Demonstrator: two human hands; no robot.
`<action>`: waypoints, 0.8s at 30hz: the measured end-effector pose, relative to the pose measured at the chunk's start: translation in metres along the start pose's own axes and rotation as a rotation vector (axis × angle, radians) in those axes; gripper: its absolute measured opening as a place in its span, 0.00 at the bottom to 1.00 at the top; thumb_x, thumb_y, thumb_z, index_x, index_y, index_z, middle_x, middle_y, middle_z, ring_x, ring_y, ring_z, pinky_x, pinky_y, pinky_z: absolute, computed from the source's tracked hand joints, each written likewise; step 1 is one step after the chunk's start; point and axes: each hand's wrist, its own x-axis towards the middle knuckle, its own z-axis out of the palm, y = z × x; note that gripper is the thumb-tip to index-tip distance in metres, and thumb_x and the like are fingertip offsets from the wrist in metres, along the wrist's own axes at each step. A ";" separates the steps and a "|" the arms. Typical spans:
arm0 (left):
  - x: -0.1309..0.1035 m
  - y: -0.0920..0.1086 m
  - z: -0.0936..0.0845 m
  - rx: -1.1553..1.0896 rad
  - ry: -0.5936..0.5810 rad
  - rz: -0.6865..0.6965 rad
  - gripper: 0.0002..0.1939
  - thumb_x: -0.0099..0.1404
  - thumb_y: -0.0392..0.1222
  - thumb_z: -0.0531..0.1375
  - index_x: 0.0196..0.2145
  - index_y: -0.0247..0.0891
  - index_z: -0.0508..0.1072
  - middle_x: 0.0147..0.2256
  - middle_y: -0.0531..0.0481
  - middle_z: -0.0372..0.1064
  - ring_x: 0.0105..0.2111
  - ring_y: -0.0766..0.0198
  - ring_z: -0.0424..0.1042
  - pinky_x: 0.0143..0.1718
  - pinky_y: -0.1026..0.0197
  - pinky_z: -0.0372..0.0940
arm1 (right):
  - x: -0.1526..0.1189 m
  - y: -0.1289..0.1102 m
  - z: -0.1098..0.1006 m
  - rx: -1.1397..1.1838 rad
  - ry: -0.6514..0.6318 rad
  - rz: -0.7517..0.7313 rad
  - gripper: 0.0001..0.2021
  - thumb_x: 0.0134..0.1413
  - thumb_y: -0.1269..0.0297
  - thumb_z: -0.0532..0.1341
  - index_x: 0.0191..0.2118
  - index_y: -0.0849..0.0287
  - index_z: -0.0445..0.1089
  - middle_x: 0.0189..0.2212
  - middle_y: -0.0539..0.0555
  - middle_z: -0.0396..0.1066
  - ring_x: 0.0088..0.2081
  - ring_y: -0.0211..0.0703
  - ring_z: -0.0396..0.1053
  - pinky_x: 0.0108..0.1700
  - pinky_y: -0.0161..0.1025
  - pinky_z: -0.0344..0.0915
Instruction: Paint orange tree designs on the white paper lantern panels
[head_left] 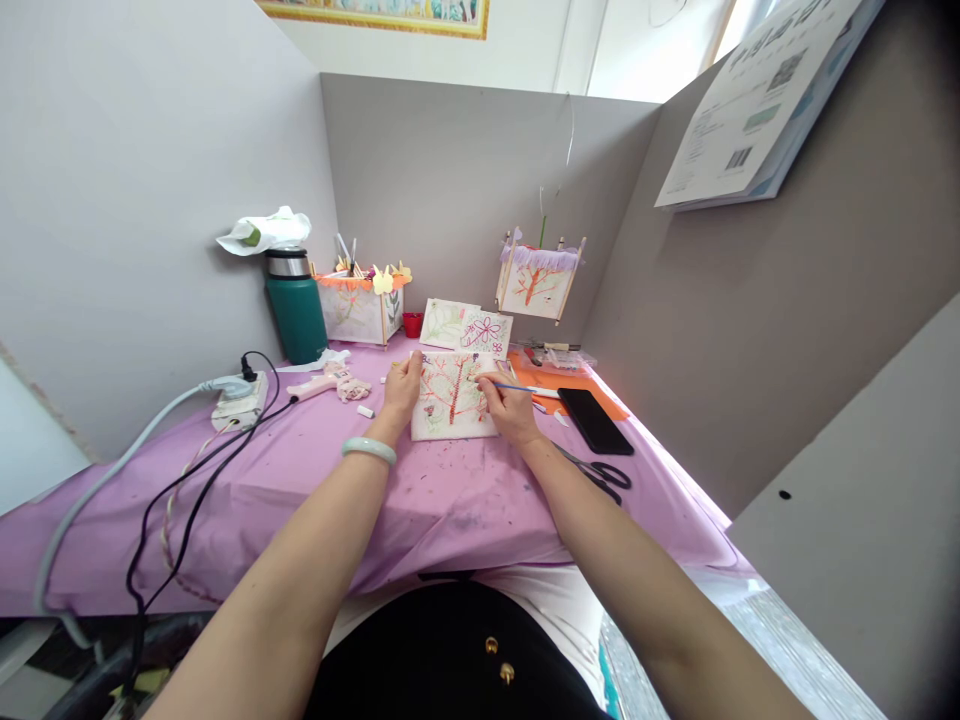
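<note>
A white panel (454,420) with a red tree and small coloured marks drawn on it is held up over the purple cloth. My left hand (405,388) grips its left edge, fingers closed, a pale green bangle (369,449) on the wrist. At the panel's right side my right hand (510,405) is closed around a thin blue brush (517,387), its tip near the drawing. Two more drawn panels, one with green leaves (444,323) and one with a pink flower (486,331), lean behind it.
Right of my hands lie a black phone (596,421) and black scissors (609,478). Further left stand a green bottle (296,310), a decorated box (352,312) and a power strip (240,402) with cables. A small lantern (538,285) hangs at the back.
</note>
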 end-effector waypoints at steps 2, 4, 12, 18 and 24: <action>0.001 -0.001 0.000 0.015 0.000 0.014 0.20 0.58 0.54 0.51 0.18 0.38 0.55 0.17 0.56 0.49 0.20 0.70 0.49 0.22 0.65 0.46 | 0.000 0.000 0.000 0.006 -0.009 0.003 0.13 0.58 0.58 0.50 0.36 0.57 0.70 0.34 0.53 0.71 0.38 0.41 0.68 0.40 0.36 0.63; 0.001 -0.002 0.000 0.029 -0.004 0.024 0.20 0.59 0.54 0.50 0.18 0.38 0.55 0.18 0.56 0.49 0.21 0.70 0.49 0.22 0.65 0.47 | 0.000 0.000 0.000 0.006 -0.010 0.001 0.13 0.58 0.58 0.50 0.36 0.57 0.70 0.33 0.53 0.71 0.37 0.41 0.69 0.40 0.36 0.63; 0.000 -0.001 0.000 -0.011 -0.012 0.029 0.20 0.58 0.54 0.51 0.18 0.38 0.54 0.18 0.57 0.47 0.20 0.70 0.48 0.22 0.64 0.45 | 0.001 0.000 -0.002 -0.034 0.121 -0.022 0.13 0.58 0.61 0.49 0.37 0.57 0.69 0.36 0.54 0.71 0.40 0.42 0.67 0.45 0.41 0.62; 0.002 -0.003 0.000 -0.019 -0.005 0.011 0.20 0.58 0.54 0.51 0.17 0.38 0.55 0.17 0.57 0.48 0.20 0.70 0.48 0.22 0.64 0.46 | 0.000 -0.002 -0.001 -0.009 0.018 -0.026 0.12 0.58 0.61 0.50 0.39 0.55 0.70 0.37 0.53 0.71 0.39 0.40 0.68 0.42 0.37 0.63; 0.003 -0.005 0.001 -0.001 -0.009 0.014 0.20 0.58 0.55 0.50 0.18 0.38 0.56 0.17 0.57 0.49 0.20 0.70 0.49 0.21 0.64 0.46 | -0.002 -0.003 0.001 0.027 -0.042 -0.030 0.12 0.57 0.60 0.51 0.39 0.54 0.71 0.37 0.52 0.72 0.39 0.40 0.68 0.42 0.37 0.63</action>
